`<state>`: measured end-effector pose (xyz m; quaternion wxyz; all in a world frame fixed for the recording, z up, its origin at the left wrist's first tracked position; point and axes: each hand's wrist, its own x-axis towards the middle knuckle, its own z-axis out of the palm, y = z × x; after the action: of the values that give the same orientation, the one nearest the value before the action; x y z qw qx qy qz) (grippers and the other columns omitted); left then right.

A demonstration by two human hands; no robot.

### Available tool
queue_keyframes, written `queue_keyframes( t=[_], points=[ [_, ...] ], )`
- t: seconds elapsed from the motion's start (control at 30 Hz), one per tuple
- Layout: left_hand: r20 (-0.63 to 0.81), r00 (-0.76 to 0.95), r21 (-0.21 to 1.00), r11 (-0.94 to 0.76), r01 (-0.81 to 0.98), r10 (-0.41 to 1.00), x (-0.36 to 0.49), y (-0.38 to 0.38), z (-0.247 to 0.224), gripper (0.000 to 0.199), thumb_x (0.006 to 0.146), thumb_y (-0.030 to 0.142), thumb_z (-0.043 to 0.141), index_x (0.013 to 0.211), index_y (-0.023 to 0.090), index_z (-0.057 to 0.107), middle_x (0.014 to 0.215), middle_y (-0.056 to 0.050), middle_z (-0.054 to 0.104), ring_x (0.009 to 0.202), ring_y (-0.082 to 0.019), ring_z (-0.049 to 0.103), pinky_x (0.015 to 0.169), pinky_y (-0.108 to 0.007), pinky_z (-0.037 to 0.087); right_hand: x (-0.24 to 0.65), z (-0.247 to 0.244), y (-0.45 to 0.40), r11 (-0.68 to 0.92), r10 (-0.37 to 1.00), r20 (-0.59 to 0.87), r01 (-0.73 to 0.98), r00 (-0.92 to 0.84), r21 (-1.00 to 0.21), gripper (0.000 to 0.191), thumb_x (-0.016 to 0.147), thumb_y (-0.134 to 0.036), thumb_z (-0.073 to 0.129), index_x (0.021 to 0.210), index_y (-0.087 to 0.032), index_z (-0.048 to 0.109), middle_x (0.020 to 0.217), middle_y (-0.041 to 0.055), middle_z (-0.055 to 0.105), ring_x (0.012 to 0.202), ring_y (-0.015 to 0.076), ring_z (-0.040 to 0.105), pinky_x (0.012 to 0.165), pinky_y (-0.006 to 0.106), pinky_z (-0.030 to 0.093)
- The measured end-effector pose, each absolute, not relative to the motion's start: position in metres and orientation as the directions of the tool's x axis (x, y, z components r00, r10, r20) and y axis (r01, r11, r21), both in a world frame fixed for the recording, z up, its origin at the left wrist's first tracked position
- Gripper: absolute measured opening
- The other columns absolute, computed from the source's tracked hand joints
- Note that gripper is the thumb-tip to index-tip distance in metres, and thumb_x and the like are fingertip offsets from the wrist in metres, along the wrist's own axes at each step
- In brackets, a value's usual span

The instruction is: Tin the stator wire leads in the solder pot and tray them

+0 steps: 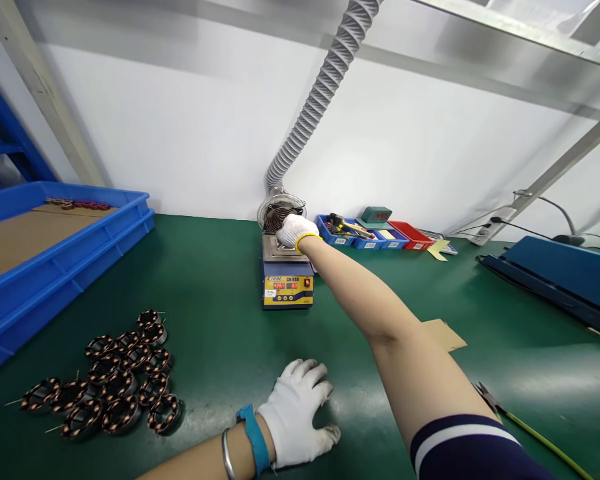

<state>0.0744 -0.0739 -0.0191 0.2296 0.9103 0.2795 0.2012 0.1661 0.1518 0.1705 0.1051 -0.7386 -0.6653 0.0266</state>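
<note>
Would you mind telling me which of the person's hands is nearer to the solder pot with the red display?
Right. The right hand reaches over the top of the solder pot, while the left hand rests flat on the green table, well short of it.

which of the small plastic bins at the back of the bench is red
The red small plastic bin at the right end of the row, beside the yellow paper tags; the other bins to its left are blue.
</note>
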Motion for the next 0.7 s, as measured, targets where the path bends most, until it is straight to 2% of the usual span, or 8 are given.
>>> queue_keyframes(
  t=[0.23,0.4,0.57,0.7],
  points=[
    [0.274,0.744,0.531,-0.741,0.412,0.609,0.076,-0.074,-0.026,0.054,0.069,0.052,0.064,0.114,0.020,0.063,0.131,-0.010,0.057,0.125,-0.033,0.049,0.109,-0.053,0.035,0.173,0.170,0.146,-0.106,0.988,0.092,0.974,0.126,-0.199,0.034,0.080,-0.021,0.054,0.111,-0.013,0.066,0.110,0.0167,0.066,0.105,0.0300,0.063,0.088,0.041,0.051],
    [0.265,0.742,0.536,-0.734,0.418,0.615,0.076,-0.074,-0.024,0.054,0.070,0.052,0.064,0.114,0.021,0.063,0.132,-0.010,0.057,0.125,-0.032,0.049,0.109,-0.052,0.034,0.194,0.172,0.140,-0.119,0.981,0.121,0.961,0.153,-0.250,0.029,0.080,-0.026,0.055,0.103,-0.015,0.069,0.106,0.0144,0.068,0.103,0.0288,0.063,0.087,0.036,0.050],
    [0.235,0.756,0.530,-0.732,0.427,0.611,0.075,-0.074,-0.022,0.055,0.071,0.053,0.062,0.116,0.021,0.062,0.134,-0.009,0.055,0.127,-0.032,0.047,0.110,-0.053,0.033,0.226,0.159,0.135,-0.170,0.963,0.134,0.911,0.235,-0.376,0.024,0.079,-0.032,0.057,0.090,-0.018,0.072,0.095,0.0117,0.070,0.100,0.0269,0.064,0.085,0.032,0.049],
    [0.211,0.759,0.546,-0.719,0.431,0.616,0.075,-0.073,-0.021,0.057,0.071,0.054,0.061,0.118,0.021,0.062,0.136,-0.009,0.054,0.128,-0.033,0.045,0.111,-0.053,0.032,0.237,0.138,0.132,-0.205,0.960,0.058,0.830,0.273,-0.518,0.016,0.078,-0.028,0.060,0.081,-0.018,0.072,0.076,0.0071,0.070,0.080,0.0204,0.067,0.075,0.026,0.050]
  ],
)
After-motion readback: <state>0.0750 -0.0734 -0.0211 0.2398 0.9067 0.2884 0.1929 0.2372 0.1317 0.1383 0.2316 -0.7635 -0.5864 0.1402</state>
